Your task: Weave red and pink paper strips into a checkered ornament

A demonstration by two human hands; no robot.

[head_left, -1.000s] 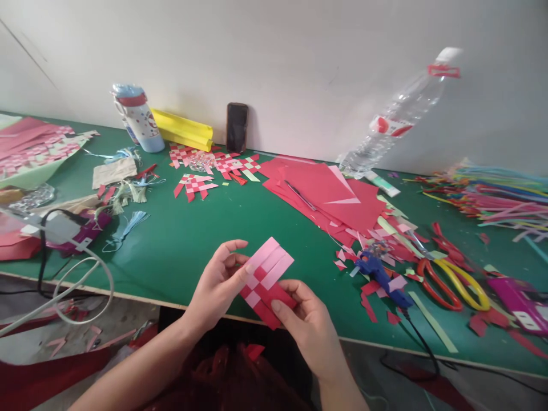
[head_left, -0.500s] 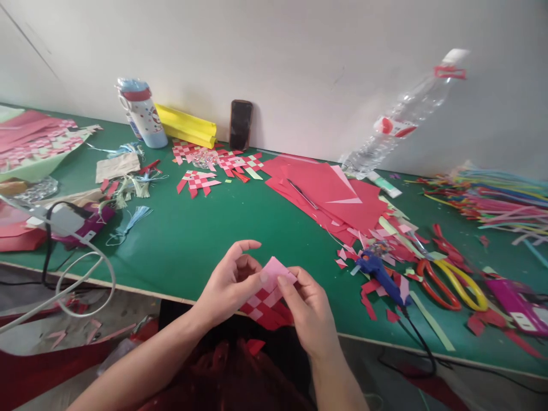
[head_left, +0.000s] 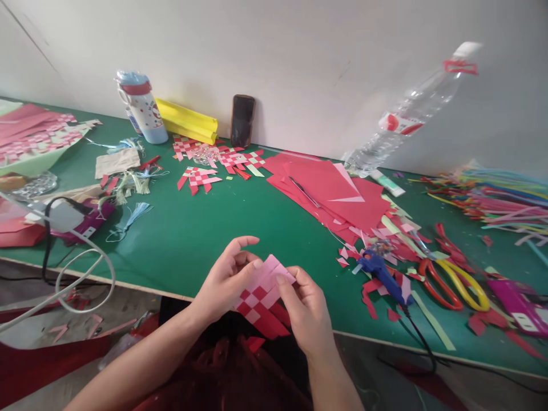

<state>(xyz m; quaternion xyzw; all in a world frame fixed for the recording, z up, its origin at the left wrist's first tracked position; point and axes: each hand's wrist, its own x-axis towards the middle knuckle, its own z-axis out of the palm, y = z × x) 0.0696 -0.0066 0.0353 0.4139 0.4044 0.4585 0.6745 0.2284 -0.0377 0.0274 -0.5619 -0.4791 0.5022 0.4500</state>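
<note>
Slanting left of the glue gun (head_left: 384, 275), the pink-and-red woven paper (head_left: 257, 294) is pinched by the left hand (head_left: 221, 282) at one edge and the right hand (head_left: 309, 305) at another; scissors (head_left: 447, 268) lie right of the glue gun, red sheets (head_left: 323, 188) beyond it.

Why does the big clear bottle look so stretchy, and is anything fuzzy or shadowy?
Head view: the clear bottle leans and stretches toward the corner, perhaps from a wide lens, and its white cap looks smeared; head view: a soft shadow falls on the wall beside the phone; head view: the woven paper between the left hand and right hand looks clearer.
</note>
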